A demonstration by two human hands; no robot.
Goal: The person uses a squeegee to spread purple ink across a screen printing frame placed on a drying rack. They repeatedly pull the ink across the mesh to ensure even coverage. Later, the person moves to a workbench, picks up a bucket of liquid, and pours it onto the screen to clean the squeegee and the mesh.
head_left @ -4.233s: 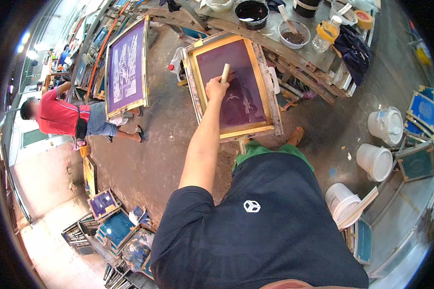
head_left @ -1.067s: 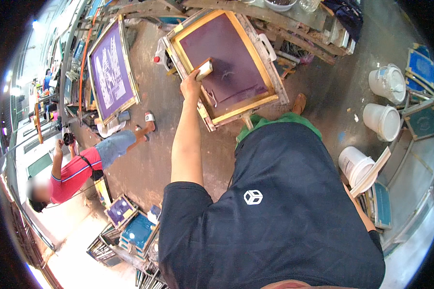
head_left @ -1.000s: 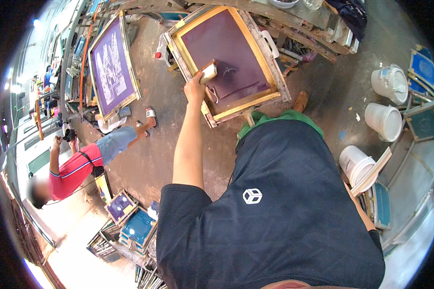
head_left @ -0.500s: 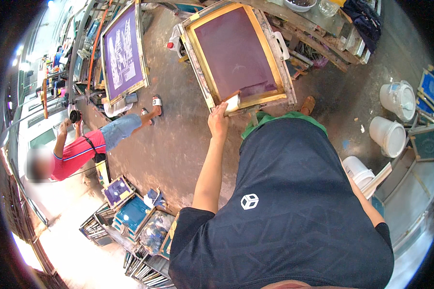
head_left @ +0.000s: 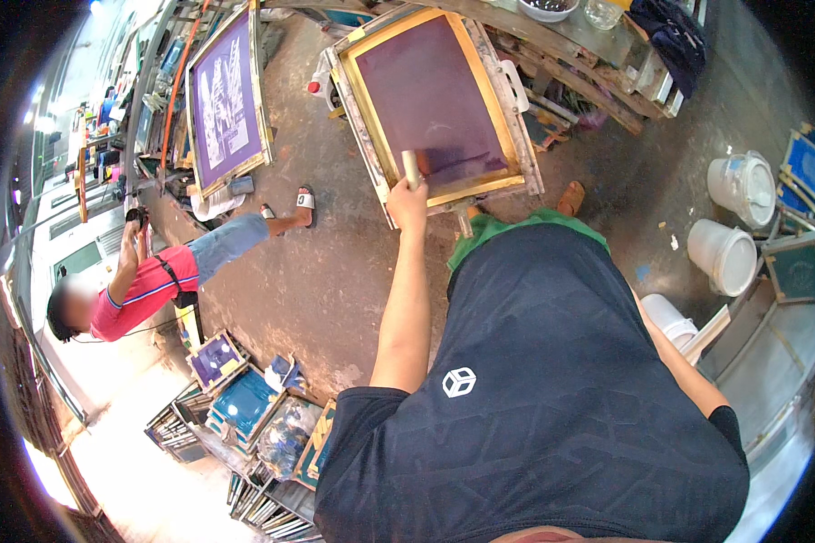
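Observation:
My left hand (head_left: pixel 407 201) is closed around a small pale squeegee (head_left: pixel 411 169). The squeegee is at the lower left part of a screen-printing frame (head_left: pixel 362 90) in front of me, over its dark purple mesh (head_left: pixel 430 86). A yellow-gold border runs around this mesh, and a darker wet-looking patch (head_left: pixel 466 167) lies on its lower part. Whether the squeegee's edge touches the mesh I cannot tell. My right forearm (head_left: pixel 672 342) hangs down beside my body; its hand is hidden behind my shirt.
A second frame (head_left: pixel 225 100) with a white print stands at the upper left. Left of me a person in a red shirt (head_left: pixel 149 285) holds up a dark object. White buckets (head_left: pixel 723 255) stand at right. Stacked frames (head_left: pixel 244 403) are at lower left, a wooden bench (head_left: pixel 580 45) beyond.
My left hand has moved up from the frame's lower edge, and the squeegee has turned more upright. The person at left has lowered the dark object slightly and shifted a foot.

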